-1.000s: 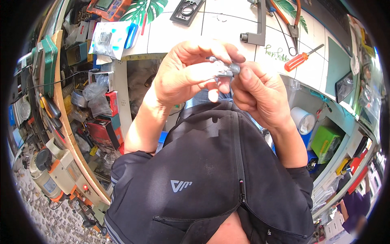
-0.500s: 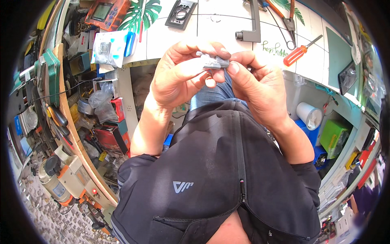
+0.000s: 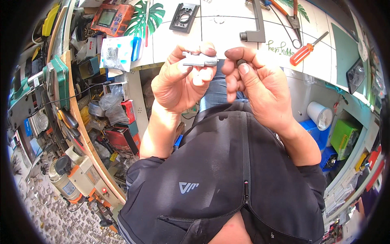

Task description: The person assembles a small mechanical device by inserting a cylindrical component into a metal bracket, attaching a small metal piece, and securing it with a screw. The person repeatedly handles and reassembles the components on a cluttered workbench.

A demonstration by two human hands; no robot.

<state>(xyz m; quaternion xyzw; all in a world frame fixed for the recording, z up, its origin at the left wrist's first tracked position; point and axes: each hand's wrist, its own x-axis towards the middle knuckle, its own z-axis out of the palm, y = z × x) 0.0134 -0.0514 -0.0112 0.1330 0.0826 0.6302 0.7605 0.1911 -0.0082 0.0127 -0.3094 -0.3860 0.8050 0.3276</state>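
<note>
With twelve o'clock at the top of the view, a black zipped jacket [image 3: 219, 162] fills six o'clock, closest in. Beyond it the hands are apart from each other, each pinching something. Near twelve o'clock, the left hand [image 3: 174, 87] grips a silver metal part [image 3: 209, 61] between thumb and fingers, its rounded end pointing toward three. At two o'clock, the right hand [image 3: 263, 87] pinches a small dark piece [image 3: 241, 62] between thumb and forefinger, mostly covered by them.

Past the hands lies the white bench [image 3: 221, 34]. A red-handled screwdriver [image 3: 300, 55] lies at two o'clock, a plastic packet [image 3: 115, 56] at ten. Farther off are a dark angled bracket [image 3: 258, 28] at one, a black plate [image 3: 183, 23] at twelve, and an orange device with a screen [image 3: 113, 19] at eleven.
</note>
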